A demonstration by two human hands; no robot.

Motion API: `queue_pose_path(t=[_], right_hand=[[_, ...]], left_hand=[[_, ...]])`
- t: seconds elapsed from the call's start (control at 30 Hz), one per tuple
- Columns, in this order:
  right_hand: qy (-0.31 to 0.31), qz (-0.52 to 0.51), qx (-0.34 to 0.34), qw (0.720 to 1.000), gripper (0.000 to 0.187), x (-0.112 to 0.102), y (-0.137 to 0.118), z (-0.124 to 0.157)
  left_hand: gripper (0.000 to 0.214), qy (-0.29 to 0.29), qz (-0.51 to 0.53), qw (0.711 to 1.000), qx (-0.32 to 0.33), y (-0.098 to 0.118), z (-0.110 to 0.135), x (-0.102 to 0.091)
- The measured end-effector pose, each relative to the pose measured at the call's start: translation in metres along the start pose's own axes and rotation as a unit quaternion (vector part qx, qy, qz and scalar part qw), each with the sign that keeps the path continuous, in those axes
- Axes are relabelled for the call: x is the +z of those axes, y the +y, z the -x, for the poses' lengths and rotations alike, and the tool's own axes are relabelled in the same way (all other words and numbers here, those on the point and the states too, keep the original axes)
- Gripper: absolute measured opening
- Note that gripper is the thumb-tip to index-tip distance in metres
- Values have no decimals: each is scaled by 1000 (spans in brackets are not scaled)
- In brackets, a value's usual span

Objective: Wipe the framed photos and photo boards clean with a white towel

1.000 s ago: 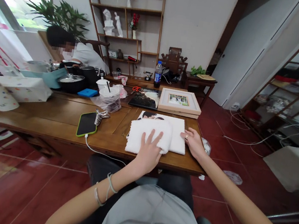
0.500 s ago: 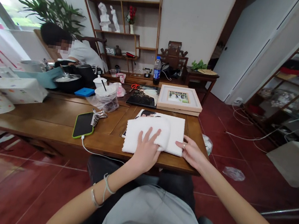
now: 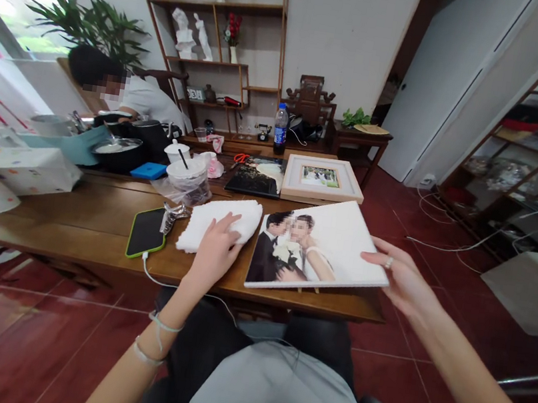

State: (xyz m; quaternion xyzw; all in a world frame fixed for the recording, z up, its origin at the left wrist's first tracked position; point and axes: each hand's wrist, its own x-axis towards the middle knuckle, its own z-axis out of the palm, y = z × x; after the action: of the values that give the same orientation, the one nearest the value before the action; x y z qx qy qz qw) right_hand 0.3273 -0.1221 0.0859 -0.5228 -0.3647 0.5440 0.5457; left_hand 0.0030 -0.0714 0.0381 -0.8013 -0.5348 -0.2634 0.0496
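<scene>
My left hand (image 3: 215, 247) lies on a folded white cloth (image 3: 199, 225), its fingers stretched over the top. The cloth rests on the wooden table. My right hand (image 3: 404, 275) grips the right edge of a white-bordered photo panel (image 3: 339, 239), with the thumb on top and the other fingers beneath. Printed on the panel's face is a couple in wedding clothes. Its right side is raised off the table and tilted, while the left end sits low near the cloth.
A phone (image 3: 147, 232) with a charging cable lies left of the cloth. Behind are a lidded cup (image 3: 187, 172) in a plastic bag, a dark panel (image 3: 255, 176), a framed picture (image 3: 323, 179) and a bottle (image 3: 280, 129). Another person (image 3: 138, 94) leans over the far left side.
My left hand and the cloth have moved left, off the panel and onto the table. My right hand has shifted right with the panel, lifting its right side; the printed couple now shows.
</scene>
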Motion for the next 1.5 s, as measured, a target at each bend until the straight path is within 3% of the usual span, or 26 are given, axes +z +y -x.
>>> queue_pose_path(t=[0.1,0.13,0.23,0.3,0.43,0.53,0.6,0.7,0.77,0.8,0.87,0.93,1.07,1.17,1.23,1.27,1.4,1.43,1.5], right_hand=[[16,26,-3,1000,34,-7,-19,10],[18,33,-5,999,33,-7,-24,12],[19,51,-16,998,30,-3,-36,13],[22,65,-25,997,31,2,-41,13],[5,85,-60,995,34,14,-52,16],[-56,66,-96,992,35,20,-55,19],[-70,60,-137,986,37,20,-51,16],[15,80,-239,968,39,13,-31,0],[100,82,-267,955,41,9,-10,-12],[116,67,-236,962,38,8,1,-17],[49,23,-133,990,35,11,21,-21],[0,-35,-89,995,37,19,37,-19],[65,-145,-106,982,39,35,54,-12],[8,-189,-35,981,29,41,57,-9],[3,-208,-3,978,23,43,55,-9],[26,-213,2,977,20,42,51,-9],[123,-188,19,974,11,28,31,-14],[137,-175,24,975,11,21,26,-16],[151,-142,32,978,11,4,17,-18]], left_hand=[[19,110,91,989,29,34,11,-11],[22,104,124,985,58,51,14,-12],[76,-5,144,980,138,99,18,-6],[76,-23,115,984,135,119,15,8],[71,22,111,981,158,124,3,35],[63,97,181,965,166,117,-3,38],[52,143,238,953,124,115,-4,33],[29,205,320,925,1,118,-3,21],[23,237,387,887,-93,124,-2,15],[25,248,427,859,-135,127,-1,13],[30,270,507,793,-205,135,0,14],[33,291,567,728,-254,143,2,22],[37,331,641,611,-326,154,6,43],[39,323,688,554,-338,160,7,51],[40,289,704,567,-315,161,10,52],[40,261,704,592,-294,159,13,51],[28,98,632,758,-127,133,28,37],[23,80,586,802,-77,121,31,31],[16,105,468,878,-4,96,35,20]])
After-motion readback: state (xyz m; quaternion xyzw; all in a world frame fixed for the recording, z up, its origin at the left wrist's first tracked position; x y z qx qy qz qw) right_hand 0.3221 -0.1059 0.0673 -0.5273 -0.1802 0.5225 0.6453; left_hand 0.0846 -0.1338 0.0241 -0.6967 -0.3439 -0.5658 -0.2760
